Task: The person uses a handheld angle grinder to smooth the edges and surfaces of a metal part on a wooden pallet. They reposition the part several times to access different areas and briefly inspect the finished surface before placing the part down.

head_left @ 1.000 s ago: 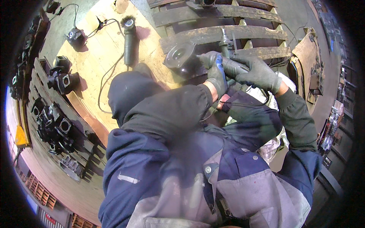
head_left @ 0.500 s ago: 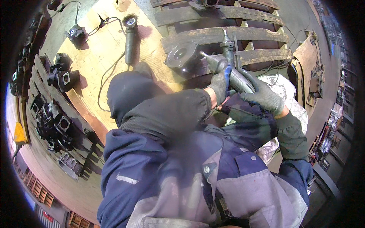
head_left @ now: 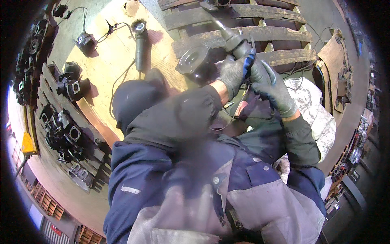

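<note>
Both gloved hands hold a dark straight grinder (head_left: 239, 45), whose long tapered nose points away and to the left over the pallet slats. My left hand (head_left: 233, 75) wraps its body behind the nose, with the blue glove edge at the thumb side. Further back on the body, my right hand (head_left: 274, 91) is closed around the grip. A thin cord hangs in a loop below the hands. Just left of the tool sits a black metal housing (head_left: 193, 61) with a wide round opening. Part of the grinder's body is hidden by the gloves.
An angle grinder (head_left: 140, 49) with a wire brush lies on the wooden board (head_left: 109, 57), its cable trailing. Dark castings (head_left: 73, 87) stand on a pallet at left. A slatted pallet (head_left: 280, 36) lies ahead; a white sack (head_left: 308, 101) and brown cardboard (head_left: 331, 57) are at right.
The straight grinder has swung up and away, its nose now further forward over the pallet. Both hands moved with it and keep their hold.
</note>
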Motion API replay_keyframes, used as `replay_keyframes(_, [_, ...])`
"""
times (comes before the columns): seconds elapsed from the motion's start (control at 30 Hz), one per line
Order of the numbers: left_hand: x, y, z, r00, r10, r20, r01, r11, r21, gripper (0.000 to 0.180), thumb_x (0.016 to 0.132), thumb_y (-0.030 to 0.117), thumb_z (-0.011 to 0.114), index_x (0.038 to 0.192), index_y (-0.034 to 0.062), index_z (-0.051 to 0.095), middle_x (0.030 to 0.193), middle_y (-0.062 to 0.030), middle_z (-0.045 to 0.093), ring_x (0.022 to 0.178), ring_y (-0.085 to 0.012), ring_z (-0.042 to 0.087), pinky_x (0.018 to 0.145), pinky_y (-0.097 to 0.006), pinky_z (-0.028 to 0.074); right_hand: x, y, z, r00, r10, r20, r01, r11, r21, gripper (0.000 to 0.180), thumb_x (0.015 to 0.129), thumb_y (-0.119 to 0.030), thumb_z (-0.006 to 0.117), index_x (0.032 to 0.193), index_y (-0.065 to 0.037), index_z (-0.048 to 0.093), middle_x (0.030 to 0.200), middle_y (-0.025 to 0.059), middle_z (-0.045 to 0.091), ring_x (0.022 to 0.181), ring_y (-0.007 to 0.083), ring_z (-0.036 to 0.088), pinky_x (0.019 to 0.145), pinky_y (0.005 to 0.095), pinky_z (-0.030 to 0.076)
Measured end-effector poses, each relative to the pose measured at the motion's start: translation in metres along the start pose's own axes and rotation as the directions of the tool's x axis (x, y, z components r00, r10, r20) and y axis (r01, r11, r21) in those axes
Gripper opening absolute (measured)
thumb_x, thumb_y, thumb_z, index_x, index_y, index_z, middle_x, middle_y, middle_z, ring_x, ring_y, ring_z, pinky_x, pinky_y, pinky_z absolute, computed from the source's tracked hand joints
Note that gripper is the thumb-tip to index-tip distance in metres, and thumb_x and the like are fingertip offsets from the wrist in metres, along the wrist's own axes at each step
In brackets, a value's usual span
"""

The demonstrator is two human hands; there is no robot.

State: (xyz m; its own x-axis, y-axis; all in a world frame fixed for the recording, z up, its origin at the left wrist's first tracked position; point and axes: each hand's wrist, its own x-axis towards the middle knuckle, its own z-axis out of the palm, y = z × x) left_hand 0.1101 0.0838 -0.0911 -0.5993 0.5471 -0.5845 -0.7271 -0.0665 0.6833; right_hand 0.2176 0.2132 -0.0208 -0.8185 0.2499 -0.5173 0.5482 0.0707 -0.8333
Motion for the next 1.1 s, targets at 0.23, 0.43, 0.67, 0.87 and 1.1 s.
replay_keyframes(0.23, [0.047, 0.007, -0.043, 0.959, 0.182, 0.220, -0.153, 0.978, -0.144, 0.044, 0.108, 0.049, 0.052, 0.134, 0.0149, 0.062, 0.106, -0.0072, 0.070, 0.092, -0.0254, 0.066, 0.090, -0.037, 0.053, 0.015, -0.014, -0.015, 0.989, -0.139, -0.056, 0.149, 0.918, 0.368, 0.079, 0.085, -0.024, 0.082, 0.152, 0.002, 0.048, 0.119, 0.0103, 0.069, 0.098, 0.0150, 0.069, 0.077, 0.0285, 0.057])
replay_keyframes(0.43, [0.097, 0.022, -0.116, 0.941, 0.140, -0.309, -0.123, 0.990, 0.073, 0.042, 0.103, 0.054, 0.062, 0.117, 0.0144, 0.064, 0.096, -0.0004, 0.068, 0.083, -0.0160, 0.062, 0.073, -0.035, 0.050, 0.008, -0.019, -0.033, 0.965, -0.230, -0.123, 0.256, 0.923, 0.287, 0.072, 0.091, -0.031, 0.080, 0.150, 0.001, 0.051, 0.119, 0.0100, 0.069, 0.097, 0.0149, 0.069, 0.077, 0.0297, 0.058])
replay_keyframes(0.67, [0.100, -0.016, -0.141, 0.948, 0.259, -0.183, 0.061, 0.417, 0.907, 0.079, 0.093, 0.072, 0.056, 0.110, -0.0019, 0.078, 0.103, -0.0248, 0.076, 0.105, -0.0400, 0.072, 0.097, -0.046, 0.052, -0.006, -0.009, -0.056, 0.972, -0.174, -0.159, 0.228, 0.863, 0.452, 0.075, 0.087, -0.030, 0.085, 0.148, -0.001, 0.053, 0.103, 0.0051, 0.071, 0.079, 0.0088, 0.066, 0.066, 0.0239, 0.054])
replay_keyframes(0.87, [0.106, -0.031, -0.136, 0.949, 0.137, -0.284, 0.268, 0.124, 0.955, 0.088, 0.088, 0.081, 0.056, 0.106, -0.0023, 0.080, 0.112, -0.0277, 0.075, 0.115, -0.0447, 0.070, 0.101, -0.048, 0.052, 0.036, 0.059, -0.089, 0.898, -0.177, -0.403, 0.247, 0.960, 0.130, 0.084, 0.082, -0.026, 0.087, 0.151, 0.003, 0.050, 0.127, 0.0131, 0.068, 0.102, 0.0151, 0.068, 0.083, 0.0298, 0.057])
replay_keyframes(1.1, [0.100, -0.033, -0.135, 0.953, 0.190, -0.235, 0.210, 0.143, 0.967, 0.089, 0.084, 0.084, 0.060, 0.097, -0.0016, 0.080, 0.098, -0.0293, 0.075, 0.098, -0.0452, 0.074, 0.088, -0.050, 0.056, 0.086, 0.134, -0.125, 0.899, -0.022, -0.437, -0.130, 0.941, -0.314, 0.091, 0.081, -0.036, 0.086, 0.156, -0.002, 0.046, 0.135, 0.0176, 0.067, 0.108, 0.0250, 0.072, 0.090, 0.0384, 0.057])
